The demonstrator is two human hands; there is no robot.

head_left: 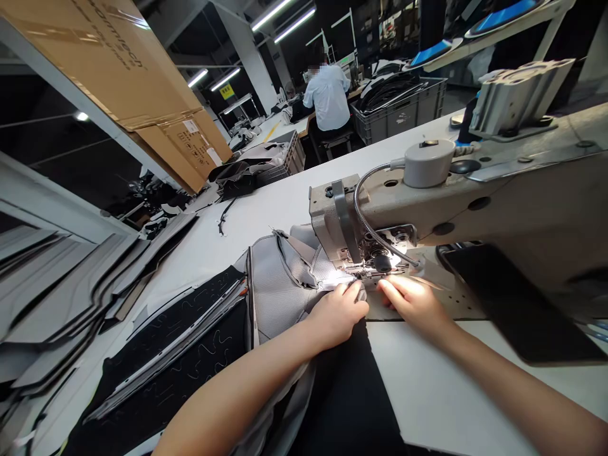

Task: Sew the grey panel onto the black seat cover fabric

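In the head view, working with both hands at the head of the machine (513,215), in the bright patch of light. Gripping the cloth (280,297) with the left hand (339,313), with fingers bent and closed on it just in front of the needle area. Pointing the right hand (418,304) in toward the same patch, with thumb and forefinger near each other; cannot tell whether gripping anything there.

Can find the cloth on the desk (437,392), spread to the left of the machine and running in to its lit end. Grey beside the machine; black farther left, with thin wavy pale lines and long pale strips. Black again below the left hand, toward the near edge; cannot tell whether part of the same piece.

Above the hands, can see a lamp neck (357,202) curving down from the top of the machine. To the right, beside the right hand, a black slab (513,304). Along the far left, stacked panels (61,272); on the desk beyond the cloth, a thin black strip (223,221). Farther back, a carton (114,69), a crate (399,117) full of dark cloth, and a person (327,95) in a light shirt, facing away.
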